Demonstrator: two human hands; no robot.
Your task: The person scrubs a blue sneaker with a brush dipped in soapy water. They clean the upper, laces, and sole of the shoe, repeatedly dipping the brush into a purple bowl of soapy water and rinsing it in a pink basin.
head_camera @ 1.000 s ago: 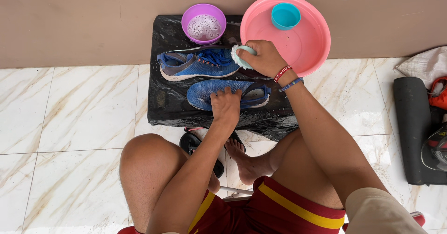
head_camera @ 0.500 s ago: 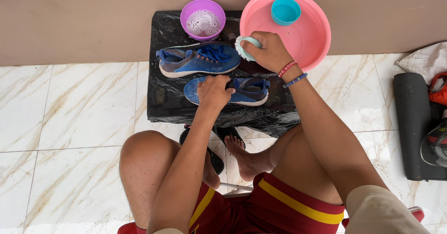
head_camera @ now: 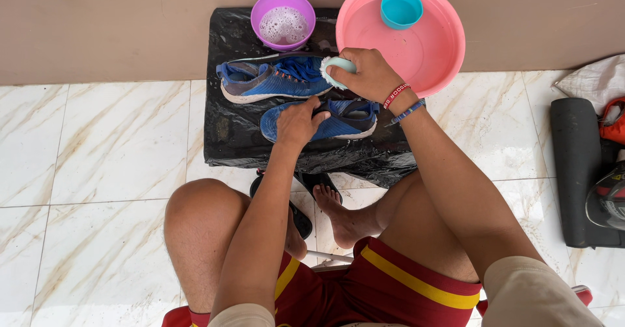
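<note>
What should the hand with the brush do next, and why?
Probably lower the brush onto the near shoe and scrub. The left hand already pins that shoe down, while the right hand holds the brush just above, between both shoes.

blue shoes (head_camera: 280, 80) | pink basin (head_camera: 435, 54) | purple bowl (head_camera: 283, 20) | teal cup (head_camera: 401, 9) | brush (head_camera: 335, 68) perhaps pale green

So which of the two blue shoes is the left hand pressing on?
Find the black plastic sheet on the marble floor by the wall. Two blue fabric sneakers lie on it; the left hand presses the nearer sneaker, closest to the knees. The farther sneaker lies by the purple bowl.
</note>
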